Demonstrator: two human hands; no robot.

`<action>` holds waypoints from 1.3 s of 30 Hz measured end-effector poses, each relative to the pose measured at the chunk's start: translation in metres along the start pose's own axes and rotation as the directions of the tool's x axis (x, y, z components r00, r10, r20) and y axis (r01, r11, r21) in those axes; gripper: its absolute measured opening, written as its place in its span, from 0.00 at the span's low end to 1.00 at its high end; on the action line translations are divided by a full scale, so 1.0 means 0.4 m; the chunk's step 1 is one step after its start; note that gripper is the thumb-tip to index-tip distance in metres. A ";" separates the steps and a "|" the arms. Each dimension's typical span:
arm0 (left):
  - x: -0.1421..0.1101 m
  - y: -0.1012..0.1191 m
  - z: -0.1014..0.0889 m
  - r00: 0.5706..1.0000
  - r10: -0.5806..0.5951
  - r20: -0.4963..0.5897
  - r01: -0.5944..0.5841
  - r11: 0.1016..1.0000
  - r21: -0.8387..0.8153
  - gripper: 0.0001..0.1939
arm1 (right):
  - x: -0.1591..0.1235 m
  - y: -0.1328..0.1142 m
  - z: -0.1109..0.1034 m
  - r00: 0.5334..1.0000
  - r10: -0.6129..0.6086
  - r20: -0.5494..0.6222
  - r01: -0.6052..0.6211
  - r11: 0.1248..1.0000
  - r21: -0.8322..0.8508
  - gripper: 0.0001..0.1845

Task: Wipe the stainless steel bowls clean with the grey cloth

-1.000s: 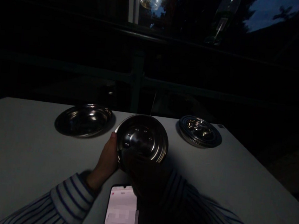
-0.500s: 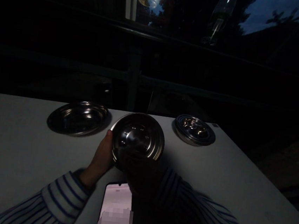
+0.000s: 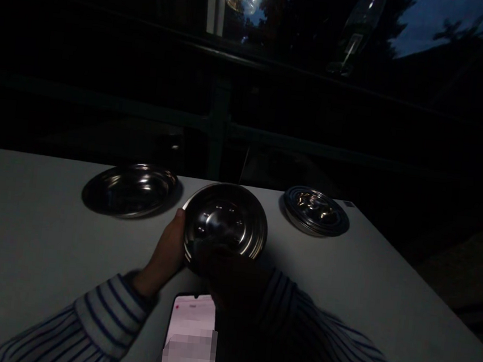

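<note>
A shiny steel bowl (image 3: 224,219) is tilted toward me above the middle of the table, its inside showing. My left hand (image 3: 167,250) grips its left side, thumb up along the rim and the other fingers hidden behind. In deep shadow, my right hand (image 3: 234,280) reaches across the bowl's lower front edge; its fingers are too dark to make out. Below the bowl lies a lit phone (image 3: 192,316), its lower screen pixelated.
On the white table (image 3: 46,253), a wide shallow steel basin (image 3: 131,193) stands at the back left. Several nested steel dishes (image 3: 315,211) sit at the back right. A clear bottle (image 3: 355,38) stands by the dark window beyond.
The whole view has shifted slightly, so everything sits a little further right. Both hands stay at the bowl in nearly the same pose.
</note>
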State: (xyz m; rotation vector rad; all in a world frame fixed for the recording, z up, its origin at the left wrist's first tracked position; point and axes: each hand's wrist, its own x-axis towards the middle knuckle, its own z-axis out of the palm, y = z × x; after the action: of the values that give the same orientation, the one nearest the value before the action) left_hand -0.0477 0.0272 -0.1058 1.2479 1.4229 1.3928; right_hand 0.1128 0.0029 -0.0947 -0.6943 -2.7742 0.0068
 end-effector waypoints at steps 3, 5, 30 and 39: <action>0.003 -0.004 -0.002 1.000 -0.007 -0.006 0.006 0.999 -0.035 0.37 | -0.028 0.024 0.001 1.000 0.006 -0.010 -0.006 1.000 0.007 0.18; 0.007 -0.011 -0.001 1.000 -0.009 -0.007 0.009 0.997 -0.076 0.36 | -0.045 0.039 0.001 1.000 0.003 -0.015 -0.002 0.999 0.032 0.18; 0.021 -0.007 -0.010 0.998 -0.043 0.039 0.048 0.989 -0.140 0.31 | -0.045 0.018 -0.016 0.998 -0.013 0.054 0.010 0.998 0.061 0.22; 0.020 -0.010 -0.006 0.996 -0.090 -0.018 0.084 0.975 -0.204 0.34 | -0.036 0.008 -0.005 0.999 -0.022 0.029 0.022 1.000 -0.010 0.17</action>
State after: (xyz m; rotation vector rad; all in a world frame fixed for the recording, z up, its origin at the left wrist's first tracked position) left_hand -0.0521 0.0346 -0.1086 1.0280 1.3004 1.4597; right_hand 0.1271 -0.0009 -0.0970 -0.6713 -2.8109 -0.0014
